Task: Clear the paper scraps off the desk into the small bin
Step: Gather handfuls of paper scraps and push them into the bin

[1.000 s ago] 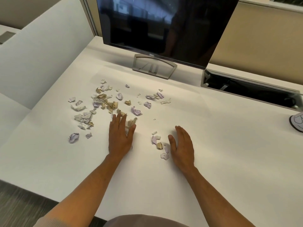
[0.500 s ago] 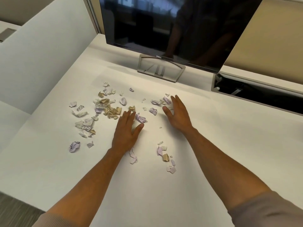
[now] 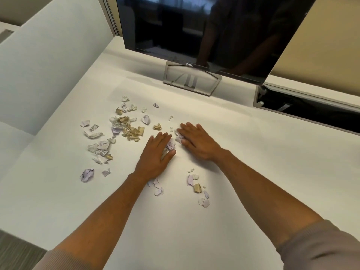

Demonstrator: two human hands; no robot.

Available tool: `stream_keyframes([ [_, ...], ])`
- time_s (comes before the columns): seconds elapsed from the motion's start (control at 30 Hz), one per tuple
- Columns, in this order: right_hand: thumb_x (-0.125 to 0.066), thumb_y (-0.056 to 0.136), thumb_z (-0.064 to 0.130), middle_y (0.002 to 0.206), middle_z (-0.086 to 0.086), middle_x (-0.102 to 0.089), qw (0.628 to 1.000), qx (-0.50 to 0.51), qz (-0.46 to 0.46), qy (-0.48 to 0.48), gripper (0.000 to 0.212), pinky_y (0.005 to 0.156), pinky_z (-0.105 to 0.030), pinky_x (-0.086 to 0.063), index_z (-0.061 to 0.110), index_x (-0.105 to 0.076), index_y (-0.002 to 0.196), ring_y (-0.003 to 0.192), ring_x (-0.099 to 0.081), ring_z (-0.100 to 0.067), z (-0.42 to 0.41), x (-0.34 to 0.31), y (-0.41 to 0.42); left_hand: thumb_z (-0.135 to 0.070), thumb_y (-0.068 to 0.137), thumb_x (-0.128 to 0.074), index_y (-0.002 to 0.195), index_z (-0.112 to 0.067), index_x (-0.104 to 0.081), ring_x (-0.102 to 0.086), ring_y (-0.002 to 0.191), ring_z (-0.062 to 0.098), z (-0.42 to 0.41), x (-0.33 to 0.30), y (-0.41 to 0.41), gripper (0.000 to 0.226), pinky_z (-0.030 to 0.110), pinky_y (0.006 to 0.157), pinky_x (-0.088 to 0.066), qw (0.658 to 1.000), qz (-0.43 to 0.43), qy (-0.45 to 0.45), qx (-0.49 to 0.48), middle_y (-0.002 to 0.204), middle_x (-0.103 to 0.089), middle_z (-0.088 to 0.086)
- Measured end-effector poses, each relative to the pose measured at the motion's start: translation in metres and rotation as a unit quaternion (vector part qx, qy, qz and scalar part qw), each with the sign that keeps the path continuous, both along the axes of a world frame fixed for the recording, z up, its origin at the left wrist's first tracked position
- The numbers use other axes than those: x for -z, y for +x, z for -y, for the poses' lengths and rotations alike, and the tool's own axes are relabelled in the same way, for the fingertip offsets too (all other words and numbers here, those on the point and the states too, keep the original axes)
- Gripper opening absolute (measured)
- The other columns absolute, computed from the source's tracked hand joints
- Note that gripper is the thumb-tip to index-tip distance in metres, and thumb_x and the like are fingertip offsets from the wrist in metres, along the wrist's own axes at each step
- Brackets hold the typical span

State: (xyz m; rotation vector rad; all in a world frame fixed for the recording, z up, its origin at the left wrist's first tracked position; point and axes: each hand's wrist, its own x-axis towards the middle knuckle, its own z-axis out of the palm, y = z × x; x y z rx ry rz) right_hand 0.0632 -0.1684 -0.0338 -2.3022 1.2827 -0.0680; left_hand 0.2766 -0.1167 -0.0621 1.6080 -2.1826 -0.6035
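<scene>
Several torn paper scraps, white, lilac and tan, lie scattered on the white desk (image 3: 253, 172). The biggest pile of scraps (image 3: 126, 129) sits left of centre. My left hand (image 3: 155, 154) lies flat on the desk, fingers straight, with a few scraps (image 3: 171, 145) against its thumb side. My right hand (image 3: 196, 141) lies flat just to the right, fingers pointing left and touching the same scraps. A small group of scraps (image 3: 198, 189) lies between my forearms, and more scraps (image 3: 156, 188) lie by my left wrist. No bin is in view.
A black Dell monitor (image 3: 204, 32) on a silver stand (image 3: 191, 79) rises at the back of the desk. A dark cable slot (image 3: 311, 106) runs along the back right. A white partition (image 3: 48, 71) borders the desk on the left.
My right hand has slid left and nearer, pushing the far scraps towards my left hand. My left hand has stayed about in place.
</scene>
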Motion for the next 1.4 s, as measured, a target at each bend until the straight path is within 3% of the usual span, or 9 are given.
stream_keyframes([
  [0.27,-0.022,0.104,0.039,0.160,0.004,-0.017,1.000,-0.008,0.008,-0.001,0.049,0.120,-0.031,0.003,0.024,-0.024,0.151,0.148,-0.005,-0.009,-0.066,0.001,-0.014,-0.053,0.097,-0.025,0.143,-0.020,-0.043,-0.013,0.147,0.007,-0.028,-0.007,0.000,0.060,0.028,0.121,-0.002,0.995,-0.001,0.042,0.091,0.156,-0.030,-0.004],
  [0.47,-0.012,0.099,0.048,0.160,0.006,-0.017,1.000,-0.003,0.002,-0.001,0.057,0.120,-0.036,0.000,0.025,-0.025,0.151,0.148,-0.005,-0.009,-0.114,0.001,-0.019,-0.055,0.097,-0.020,0.142,-0.020,-0.045,-0.014,0.145,0.003,-0.061,-0.012,0.000,0.062,0.027,0.121,-0.003,0.991,-0.021,0.064,0.115,0.155,-0.032,-0.003],
  [0.63,-0.032,0.103,0.038,0.159,0.006,-0.017,0.994,0.064,0.074,0.044,0.051,0.121,-0.032,-0.006,0.022,-0.027,0.150,0.147,-0.006,-0.005,-0.140,-0.019,-0.022,-0.057,0.094,-0.031,0.144,-0.026,-0.042,-0.009,0.146,0.000,-0.079,-0.027,0.007,0.059,0.031,0.121,-0.007,0.993,-0.069,0.065,0.075,0.155,-0.030,-0.010],
  [0.77,-0.048,0.091,0.056,0.158,0.008,-0.020,0.982,0.178,0.060,0.019,0.070,0.118,-0.029,-0.018,0.025,-0.026,0.150,0.145,-0.017,-0.010,-0.159,-0.033,-0.036,-0.075,0.075,-0.051,0.148,-0.037,-0.025,-0.003,0.148,0.005,-0.095,-0.035,0.029,0.086,0.034,0.120,-0.012,0.997,0.013,0.059,0.041,0.159,-0.015,-0.011],
  [0.9,-0.064,0.072,0.068,0.156,0.006,-0.020,0.978,0.201,-0.018,0.049,0.100,0.107,-0.034,-0.032,0.031,-0.014,0.151,0.141,-0.021,-0.017,-0.174,-0.038,-0.040,-0.083,0.055,-0.063,0.148,-0.048,-0.001,-0.003,0.147,0.016,-0.111,-0.044,0.039,0.117,0.040,0.117,-0.018,0.985,0.125,0.109,0.043,0.162,0.003,-0.006],
  [1.03,-0.079,0.065,0.052,0.147,-0.002,-0.022,0.973,0.203,-0.048,0.099,0.112,0.096,-0.039,-0.044,0.026,-0.012,0.151,0.131,-0.029,-0.025,-0.177,-0.036,-0.025,-0.069,0.054,-0.077,0.149,-0.043,0.006,-0.008,0.144,0.025,-0.111,-0.049,0.028,0.129,0.044,0.112,-0.024,0.977,0.160,0.141,0.022,0.161,0.006,-0.001],
  [1.13,-0.084,0.064,0.038,0.140,-0.010,-0.024,0.970,0.212,-0.053,0.111,0.114,0.093,-0.040,-0.046,0.019,-0.012,0.151,0.122,-0.039,-0.032,-0.170,-0.033,-0.012,-0.053,0.056,-0.085,0.151,-0.037,0.005,-0.006,0.143,0.028,-0.108,-0.051,0.019,0.132,0.043,0.113,-0.025,0.975,0.116,0.191,-0.005,0.160,0.005,0.000],
  [1.23,-0.085,0.065,0.028,0.134,-0.012,-0.029,0.968,0.220,-0.037,0.118,0.106,0.093,-0.039,-0.046,0.014,-0.020,0.148,0.116,-0.045,-0.033,-0.161,-0.034,-0.002,-0.041,0.059,-0.088,0.152,-0.034,0.003,-0.007,0.142,0.029,-0.102,-0.056,0.012,0.131,0.042,0.110,-0.030,0.972,0.080,0.219,-0.026,0.158,0.001,0.001],
  [1.4,-0.080,0.069,0.021,0.129,-0.012,-0.034,0.968,0.221,-0.026,0.116,0.090,0.090,-0.038,-0.048,0.016,-0.031,0.144,0.108,-0.051,-0.034,-0.150,-0.036,0.011,-0.028,0.063,-0.088,0.153,-0.030,-0.003,-0.015,0.139,0.032,-0.089,-0.066,-0.006,0.124,0.041,0.104,-0.038,0.968,0.109,0.224,-0.023,0.156,-0.002,0.004],
])
